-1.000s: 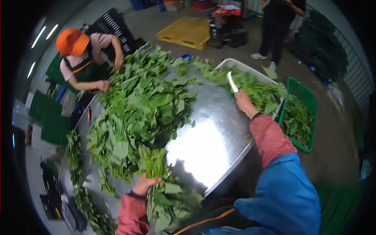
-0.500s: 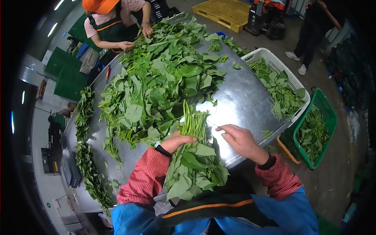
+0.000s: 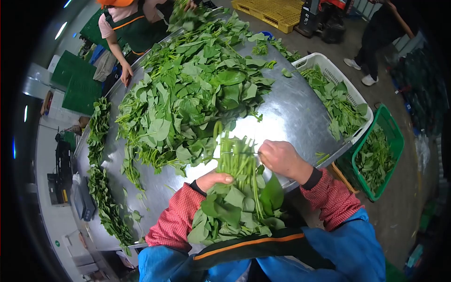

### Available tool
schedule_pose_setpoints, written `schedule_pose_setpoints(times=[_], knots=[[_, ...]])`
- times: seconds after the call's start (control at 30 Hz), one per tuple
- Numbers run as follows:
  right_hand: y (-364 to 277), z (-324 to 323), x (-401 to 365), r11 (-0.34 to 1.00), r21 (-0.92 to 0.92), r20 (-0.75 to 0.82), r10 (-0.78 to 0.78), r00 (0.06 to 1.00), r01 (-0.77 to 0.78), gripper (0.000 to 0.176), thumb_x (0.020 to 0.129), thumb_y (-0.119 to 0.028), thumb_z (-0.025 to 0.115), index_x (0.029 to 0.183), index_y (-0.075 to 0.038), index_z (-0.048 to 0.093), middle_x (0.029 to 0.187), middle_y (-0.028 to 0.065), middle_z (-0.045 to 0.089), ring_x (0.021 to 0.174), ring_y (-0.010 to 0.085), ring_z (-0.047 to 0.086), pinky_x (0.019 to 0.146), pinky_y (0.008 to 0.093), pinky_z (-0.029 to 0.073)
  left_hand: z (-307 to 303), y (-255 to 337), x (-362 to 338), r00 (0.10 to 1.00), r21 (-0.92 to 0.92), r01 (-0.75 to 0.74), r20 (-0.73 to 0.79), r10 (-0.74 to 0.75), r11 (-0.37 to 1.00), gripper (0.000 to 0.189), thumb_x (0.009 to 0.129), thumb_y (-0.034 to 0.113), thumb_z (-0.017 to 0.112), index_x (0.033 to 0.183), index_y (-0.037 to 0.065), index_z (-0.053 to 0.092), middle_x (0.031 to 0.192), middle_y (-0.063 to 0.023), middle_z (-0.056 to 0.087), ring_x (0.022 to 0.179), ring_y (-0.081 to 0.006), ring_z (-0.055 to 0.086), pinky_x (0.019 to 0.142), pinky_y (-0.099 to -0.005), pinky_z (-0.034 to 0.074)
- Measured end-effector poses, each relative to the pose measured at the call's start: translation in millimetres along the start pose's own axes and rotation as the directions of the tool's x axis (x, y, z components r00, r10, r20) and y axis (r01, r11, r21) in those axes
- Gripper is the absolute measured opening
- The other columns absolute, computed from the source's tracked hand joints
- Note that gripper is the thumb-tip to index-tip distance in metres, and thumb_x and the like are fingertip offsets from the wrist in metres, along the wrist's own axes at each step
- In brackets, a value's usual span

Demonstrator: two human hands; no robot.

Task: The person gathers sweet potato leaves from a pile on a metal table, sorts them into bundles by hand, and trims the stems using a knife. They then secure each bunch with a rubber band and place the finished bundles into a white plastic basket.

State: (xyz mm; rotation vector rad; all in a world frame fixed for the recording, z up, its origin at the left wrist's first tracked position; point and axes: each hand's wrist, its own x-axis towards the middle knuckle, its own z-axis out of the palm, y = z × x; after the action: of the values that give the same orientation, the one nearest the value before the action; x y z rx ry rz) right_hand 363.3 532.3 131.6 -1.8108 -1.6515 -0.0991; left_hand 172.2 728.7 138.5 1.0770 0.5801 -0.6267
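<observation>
My left hand is closed around a bunch of leafy greens, its thumb lying across the stems. The cut-looking stem ends point away from me, and the broad leaves hang toward my apron. My right hand is closed at the right of the stems, holding a small knife whose thin, dark blade lies across them near their ends. The knife's handle is hidden in my fist. Just beyond both hands spreads a large pile of greens on the metal table.
A row of greens lines the table's left edge. At the right stand a white crate and a green crate, both holding greens. Across the table a person in an orange cap handles greens; another person stands far right.
My right hand has moved slightly left, bringing the blade across the stems. The bunch has shifted a little toward me. The person opposite has lifted some greens and reached one hand to the table edge.
</observation>
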Motion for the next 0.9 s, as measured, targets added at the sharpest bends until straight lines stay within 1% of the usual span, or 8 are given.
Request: schedule_pose_setpoints(times=[0.13, 0.2, 0.33, 0.43, 0.53, 0.67, 0.83, 0.9], knots=[[9, 13, -17, 0.998, 0.048, -0.024, 0.034, 0.999, -0.033, 0.014, 0.075, -0.006, 0.062, 0.077, -0.007, 0.048, 0.069, 0.0064, 0.050, 0.060, 0.0242, 0.056, 0.052, 0.0340, 0.048, 9, -4, 13, 0.997, -0.037, -0.067, 0.021, 0.068, 0.997, 0.039, 0.084, 0.020, 0.061, 0.118, 0.002, 0.057, 0.104, -0.0059, 0.063, 0.090, -0.0150, 0.060, 0.086, -0.0289, 0.046], [5, 8, -17, 1.000, 0.009, -0.024, 0.029, 0.999, -0.028, 0.013, 0.076, -0.007, 0.061, 0.077, -0.007, 0.048, 0.068, 0.0065, 0.049, 0.060, 0.0243, 0.056, 0.052, 0.0344, 0.047, 26, 10, -2, 0.986, -0.195, -0.086, 0.122, 0.111, 0.977, 0.054, 0.083, 0.020, 0.061, 0.132, 0.002, 0.047, 0.121, -0.0094, 0.058, 0.106, -0.0189, 0.057, 0.095, -0.0319, 0.043], [-14, -12, 8, 1.000, 0.004, 0.043, 0.023, 0.999, -0.023, 0.012, 0.077, -0.009, 0.061, 0.077, -0.007, 0.048, 0.068, 0.0072, 0.049, 0.059, 0.0251, 0.056, 0.052, 0.0354, 0.047, 32, 14, -5, 0.988, -0.328, -0.026, 0.135, 0.074, 0.944, 0.058, 0.082, 0.017, 0.060, 0.135, 0.002, 0.042, 0.126, -0.0115, 0.055, 0.110, -0.0215, 0.056, 0.098, -0.0332, 0.042], [-9, -7, 3, 0.999, 0.017, 0.071, 0.042, 0.997, -0.043, 0.013, 0.076, -0.010, 0.062, 0.079, -0.006, 0.050, 0.069, 0.0082, 0.050, 0.061, 0.0269, 0.056, 0.052, 0.0365, 0.046, 37, 13, -8, 0.984, -0.109, -0.173, 0.024, 0.177, 0.979, 0.046, 0.082, 0.024, 0.063, 0.121, 0.002, 0.053, 0.103, -0.0049, 0.059, 0.093, -0.0143, 0.055, 0.086, -0.0287, 0.043], [11, 8, -15, 0.999, 0.030, 0.061, 0.024, 0.998, -0.026, 0.013, 0.077, -0.010, 0.062, 0.079, -0.006, 0.050, 0.069, 0.0081, 0.050, 0.061, 0.0269, 0.056, 0.052, 0.0364, 0.046, 38, 15, -7, 0.987, -0.033, -0.161, 0.004, 0.161, 0.986, 0.044, 0.082, 0.025, 0.063, 0.118, 0.002, 0.055, 0.093, -0.0004, 0.057, 0.081, -0.0095, 0.051, 0.077, -0.0240, 0.042], [-2, 8, -13, 0.999, 0.022, 0.015, 0.027, 1.000, -0.028, 0.013, 0.076, -0.008, 0.062, 0.078, -0.005, 0.049, 0.069, 0.0082, 0.050, 0.060, 0.0266, 0.056, 0.052, 0.0360, 0.046, 35, 6, -3, 0.973, -0.058, -0.232, 0.001, 0.233, 0.971, 0.044, 0.081, 0.021, 0.063, 0.121, 0.002, 0.054, 0.097, -0.0017, 0.059, 0.085, -0.0105, 0.054, 0.078, -0.0259, 0.044], [-28, -5, 16, 0.997, -0.075, 0.043, 0.022, 0.999, -0.019, 0.015, 0.072, -0.008, 0.062, 0.074, -0.007, 0.047, 0.067, 0.0058, 0.051, 0.058, 0.0211, 0.057, 0.051, 0.0328, 0.048, 42, 22, -21, 0.996, -0.217, -0.062, 0.055, 0.076, 0.974, 0.051, 0.084, 0.017, 0.058, 0.131, 0.002, 0.047, 0.120, -0.0083, 0.057, 0.105, -0.0171, 0.056, 0.093, -0.0306, 0.043], [-16, 3, 9, 0.999, -0.030, 0.033, -0.015, 0.999, 0.016, 0.013, 0.073, -0.008, 0.061, 0.074, -0.007, 0.048, 0.067, 0.0063, 0.051, 0.059, 0.0221, 0.058, 0.052, 0.0337, 0.048, 34, 3, -12, 0.976, -0.117, -0.217, -0.005, 0.217, 0.969, 0.057, 0.080, 0.022, 0.064, 0.130, 0.002, 0.048, 0.117, -0.0084, 0.059, 0.100, -0.0169, 0.058, 0.090, -0.0311, 0.045]])
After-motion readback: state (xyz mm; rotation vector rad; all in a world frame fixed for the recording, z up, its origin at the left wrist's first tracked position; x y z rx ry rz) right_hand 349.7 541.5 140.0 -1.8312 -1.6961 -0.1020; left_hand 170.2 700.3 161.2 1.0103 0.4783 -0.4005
